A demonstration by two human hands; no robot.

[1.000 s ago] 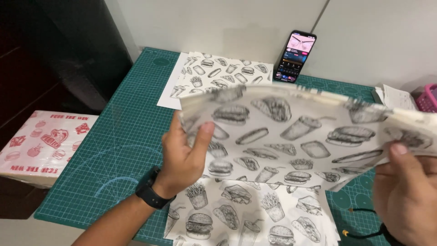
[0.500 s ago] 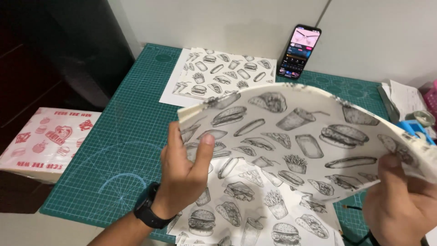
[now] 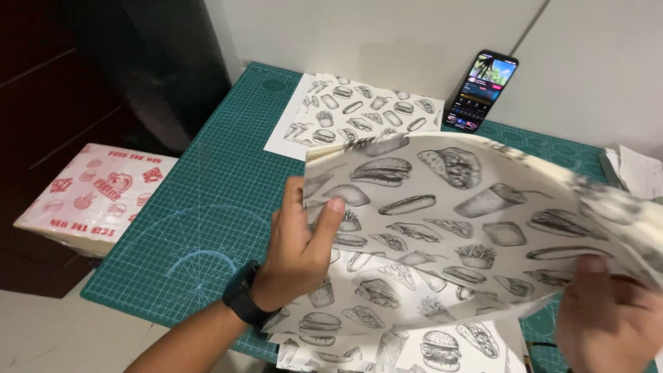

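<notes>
Green cutting mat (image 3: pixel 207 207) covers the table under more printed sheets. My left hand (image 3: pixel 300 249) and right hand (image 3: pixel 608 311) each pinch an edge of the food-print paper sheet (image 3: pixel 469 228), lifted and bowed.

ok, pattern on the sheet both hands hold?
Black-and-white fast-food drawings on the paper sheet; head view, the only one.

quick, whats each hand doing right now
Left hand: closed on the left edge of the printed paper sheet, thumb on top.
Right hand: gripping the same sheet's right side, thumb on top.
</notes>
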